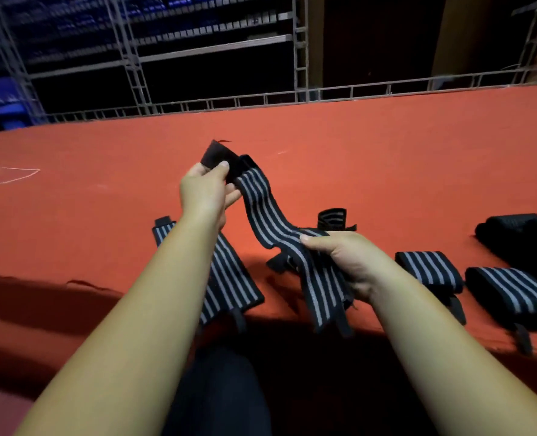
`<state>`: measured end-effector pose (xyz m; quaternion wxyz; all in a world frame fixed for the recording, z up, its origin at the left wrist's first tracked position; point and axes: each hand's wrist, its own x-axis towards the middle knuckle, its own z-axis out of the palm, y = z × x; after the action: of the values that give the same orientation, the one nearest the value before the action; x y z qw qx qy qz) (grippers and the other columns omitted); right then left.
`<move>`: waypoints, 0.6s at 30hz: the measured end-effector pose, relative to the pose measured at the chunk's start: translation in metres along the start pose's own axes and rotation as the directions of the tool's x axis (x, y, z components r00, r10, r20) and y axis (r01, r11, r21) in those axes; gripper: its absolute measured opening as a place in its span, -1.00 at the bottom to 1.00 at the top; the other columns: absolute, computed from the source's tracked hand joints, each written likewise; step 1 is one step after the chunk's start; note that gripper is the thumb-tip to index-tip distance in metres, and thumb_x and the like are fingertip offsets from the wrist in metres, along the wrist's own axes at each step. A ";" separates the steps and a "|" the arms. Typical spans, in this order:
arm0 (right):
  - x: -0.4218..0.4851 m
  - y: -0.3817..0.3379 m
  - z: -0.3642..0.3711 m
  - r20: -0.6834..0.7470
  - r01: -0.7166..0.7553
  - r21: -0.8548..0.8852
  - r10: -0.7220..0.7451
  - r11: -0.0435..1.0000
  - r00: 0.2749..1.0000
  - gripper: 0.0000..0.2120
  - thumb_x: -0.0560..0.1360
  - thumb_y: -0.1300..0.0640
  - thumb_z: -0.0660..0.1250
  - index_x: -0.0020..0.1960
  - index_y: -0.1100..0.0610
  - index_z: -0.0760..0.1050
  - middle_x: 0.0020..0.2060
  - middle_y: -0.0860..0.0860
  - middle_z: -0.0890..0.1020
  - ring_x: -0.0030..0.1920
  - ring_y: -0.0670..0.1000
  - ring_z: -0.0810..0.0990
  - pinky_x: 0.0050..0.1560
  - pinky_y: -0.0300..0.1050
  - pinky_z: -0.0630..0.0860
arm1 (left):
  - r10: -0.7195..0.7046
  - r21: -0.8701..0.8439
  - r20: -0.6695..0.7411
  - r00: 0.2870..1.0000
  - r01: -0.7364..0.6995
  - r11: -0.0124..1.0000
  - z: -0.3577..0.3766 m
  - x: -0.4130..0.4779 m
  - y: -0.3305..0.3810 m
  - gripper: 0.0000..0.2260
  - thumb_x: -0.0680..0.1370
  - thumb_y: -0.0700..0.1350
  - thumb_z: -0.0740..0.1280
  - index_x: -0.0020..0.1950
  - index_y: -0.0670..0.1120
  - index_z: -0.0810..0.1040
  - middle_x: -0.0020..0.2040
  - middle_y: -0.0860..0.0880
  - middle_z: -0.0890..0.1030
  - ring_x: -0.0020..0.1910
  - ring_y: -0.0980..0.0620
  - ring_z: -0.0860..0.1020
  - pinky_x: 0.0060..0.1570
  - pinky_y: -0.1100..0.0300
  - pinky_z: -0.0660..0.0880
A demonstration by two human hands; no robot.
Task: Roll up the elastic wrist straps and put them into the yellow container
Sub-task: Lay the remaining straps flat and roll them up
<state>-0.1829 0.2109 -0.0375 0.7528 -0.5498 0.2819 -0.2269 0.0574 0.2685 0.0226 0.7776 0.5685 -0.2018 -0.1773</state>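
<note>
A black elastic wrist strap with grey stripes [270,215] hangs stretched in the air between both hands, above the red table [386,146]. My left hand [206,193] pinches its plain black end at the top. My right hand [342,259] grips the striped part lower down, with the strap's tail dangling past the table's front edge. A second strap [229,275] lies flat on the table under my left forearm. No yellow container is in view.
Two folded striped straps [430,269] [512,294] lie at the right near the front edge. A small rolled strap [331,218] stands behind my right hand, and a dark pile of straps [518,234] sits far right. A metal rail [292,96] runs along the table's back edge.
</note>
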 end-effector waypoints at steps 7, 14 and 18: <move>0.000 0.002 0.030 -0.018 -0.196 -0.114 0.195 0.974 0.981 -0.66 0.68 0.07 0.39 0.31 0.31 0.64 0.16 0.28 0.75 0.02 0.23 0.75 -0.06 0.10 0.71 | 0.164 0.226 -0.068 0.984 -0.144 0.963 -0.038 0.017 0.026 -0.81 0.61 -0.09 0.46 -0.11 0.01 0.47 -0.14 -0.10 0.54 -0.22 -0.01 0.47 -0.22 0.07 0.43; 0.007 0.001 0.053 -0.064 -0.190 -0.145 0.183 0.971 0.981 -0.77 0.66 0.06 0.46 0.19 0.22 0.66 -0.19 0.10 0.80 -0.26 0.09 0.79 -0.23 0.02 0.70 | 0.244 0.379 -0.066 0.967 -0.202 0.903 -0.063 0.019 0.031 -0.82 0.55 0.05 0.47 -0.08 0.01 0.52 -0.16 -0.01 0.58 -0.19 -0.03 0.47 -0.16 0.09 0.43; 0.012 0.008 0.058 -0.077 -0.118 -0.226 0.104 0.967 0.992 -0.78 0.64 0.09 0.50 0.24 0.15 0.69 -0.02 0.12 0.81 -0.08 0.12 0.81 -0.07 0.07 0.74 | 0.225 0.379 -0.096 0.970 -0.174 0.909 -0.070 0.015 0.031 -0.75 0.61 -0.02 0.49 -0.15 -0.01 0.46 -0.24 -0.04 0.55 -0.32 -0.04 0.47 -0.31 0.12 0.41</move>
<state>-0.1348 0.2465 -0.0329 0.6863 -0.6089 0.3607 -0.1679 0.1078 0.3265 0.0353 0.6835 0.6910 -0.2347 -0.0164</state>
